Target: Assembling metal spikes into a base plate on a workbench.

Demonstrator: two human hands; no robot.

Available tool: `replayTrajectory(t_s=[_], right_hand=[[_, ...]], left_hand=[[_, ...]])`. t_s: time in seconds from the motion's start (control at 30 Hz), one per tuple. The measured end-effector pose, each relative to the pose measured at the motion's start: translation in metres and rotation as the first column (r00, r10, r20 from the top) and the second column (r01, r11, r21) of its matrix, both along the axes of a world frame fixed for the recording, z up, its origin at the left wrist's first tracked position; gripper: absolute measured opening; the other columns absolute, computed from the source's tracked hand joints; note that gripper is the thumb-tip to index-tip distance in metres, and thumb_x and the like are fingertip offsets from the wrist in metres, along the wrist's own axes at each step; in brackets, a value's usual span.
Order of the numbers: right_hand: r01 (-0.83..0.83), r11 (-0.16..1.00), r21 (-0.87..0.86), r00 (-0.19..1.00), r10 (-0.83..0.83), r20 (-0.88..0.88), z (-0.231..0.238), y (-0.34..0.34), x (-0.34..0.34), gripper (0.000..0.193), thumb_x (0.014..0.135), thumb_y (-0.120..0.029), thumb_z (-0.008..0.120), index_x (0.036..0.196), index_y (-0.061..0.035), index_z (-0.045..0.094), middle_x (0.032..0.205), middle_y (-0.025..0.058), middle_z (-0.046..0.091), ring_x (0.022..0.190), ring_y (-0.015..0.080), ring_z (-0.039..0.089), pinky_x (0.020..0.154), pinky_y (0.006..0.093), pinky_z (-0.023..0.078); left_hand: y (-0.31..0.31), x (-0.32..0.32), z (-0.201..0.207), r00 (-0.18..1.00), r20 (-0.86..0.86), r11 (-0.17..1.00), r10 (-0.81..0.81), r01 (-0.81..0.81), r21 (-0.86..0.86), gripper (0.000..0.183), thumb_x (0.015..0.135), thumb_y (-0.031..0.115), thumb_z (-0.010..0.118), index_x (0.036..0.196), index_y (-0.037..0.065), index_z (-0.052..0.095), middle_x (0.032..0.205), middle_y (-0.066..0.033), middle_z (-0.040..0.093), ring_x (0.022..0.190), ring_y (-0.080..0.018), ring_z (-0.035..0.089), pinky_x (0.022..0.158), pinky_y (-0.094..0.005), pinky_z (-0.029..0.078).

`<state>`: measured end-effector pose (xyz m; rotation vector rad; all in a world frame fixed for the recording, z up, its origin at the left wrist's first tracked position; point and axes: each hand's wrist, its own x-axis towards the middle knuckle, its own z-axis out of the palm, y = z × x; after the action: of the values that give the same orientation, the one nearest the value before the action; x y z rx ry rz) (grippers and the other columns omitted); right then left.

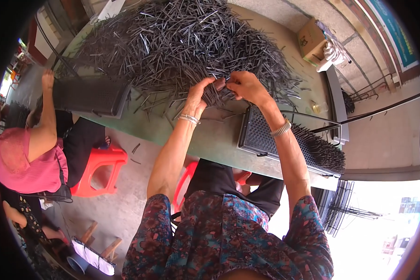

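Note:
A large heap of thin dark strips (pixel 186 35) covers the far part of the green table. At its near edge my left hand (pixel 197 96) is closed around a small bundle of the same strips (pixel 212 96). My right hand (pixel 248 87) is beside it, thumb and fingers pinched together at the bundle's right side; what is between those fingertips is too small to make out. Just below my right hand lies a long black perforated rack (pixel 261 133). Its right part is filled with upright dark strips (pixel 319 148), while holes show at its left end.
To the left, a co-worker in pink (pixel 30 161) sits by a red plastic stool (pixel 100 172), an arm reaching to another dark perforated rack (pixel 91 95). A cardboard box (pixel 311 43) stands at the back right. The table's near edge (pixel 172 140) runs before my lap.

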<state>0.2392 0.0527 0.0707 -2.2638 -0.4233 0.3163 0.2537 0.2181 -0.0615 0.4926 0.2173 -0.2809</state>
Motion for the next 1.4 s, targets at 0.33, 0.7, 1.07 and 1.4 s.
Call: replayTrajectory(t_s=[0.33, 0.7, 1.07, 1.4], right_hand=[[0.072, 0.928, 0.365, 0.975, 0.012, -0.224, -0.041, 0.024, 0.026, 0.023, 0.091, -0.018, 0.060, 0.084, 0.0049, 0.060, 0.058, 0.0053, 0.055, 0.050, 0.0146, 0.058, 0.045, 0.0289, 0.050], [0.175, 0.924, 0.339, 0.964, -0.231, 0.131, -0.102, 0.081, -0.074, 0.102, 0.073, -0.048, 0.078, 0.141, 0.0039, 0.023, 0.131, 0.0270, 0.046, 0.129, 0.0382, 0.042, 0.107, 0.0433, 0.034], [0.412, 0.810, 0.418, 0.845, -0.511, 0.156, -0.094, 0.095, -0.085, 0.074, 0.080, -0.041, 0.070, 0.135, -0.0046, 0.038, 0.122, 0.0184, 0.058, 0.114, 0.0335, 0.055, 0.099, 0.0479, 0.035], [0.335, 0.851, 0.405, 0.875, -0.440, 0.201, -0.090, 0.103, -0.094, 0.031, 0.091, -0.020, 0.060, 0.118, -0.0062, 0.055, 0.106, 0.0166, 0.062, 0.104, 0.0331, 0.057, 0.090, 0.0391, 0.045]], left_hand=[[-0.006, -0.038, 0.010, 0.986, 0.162, 0.956, 0.048, -0.092, 0.278, 0.018, 0.084, 0.010, 0.067, 0.098, -0.002, 0.065, 0.088, -0.0149, 0.069, 0.075, -0.0244, 0.069, 0.068, -0.0401, 0.059], [-0.013, -0.077, -0.037, 0.846, 0.439, 0.859, 0.303, -0.442, 0.259, 0.041, 0.087, 0.014, 0.066, 0.123, 0.004, 0.051, 0.109, -0.0043, 0.063, 0.095, -0.0130, 0.061, 0.083, -0.0299, 0.052], [-0.016, -0.096, -0.030, 0.850, 0.507, 0.679, 0.145, -0.458, 0.574, 0.028, 0.096, 0.022, 0.055, 0.118, 0.005, 0.050, 0.104, -0.0058, 0.061, 0.092, -0.0166, 0.061, 0.079, -0.0323, 0.052], [-0.005, -0.085, -0.053, 0.895, 0.407, 0.930, 0.182, -0.291, 0.224, 0.038, 0.098, 0.038, 0.047, 0.120, 0.007, 0.048, 0.109, -0.0091, 0.057, 0.097, -0.0213, 0.058, 0.081, -0.0343, 0.050]])
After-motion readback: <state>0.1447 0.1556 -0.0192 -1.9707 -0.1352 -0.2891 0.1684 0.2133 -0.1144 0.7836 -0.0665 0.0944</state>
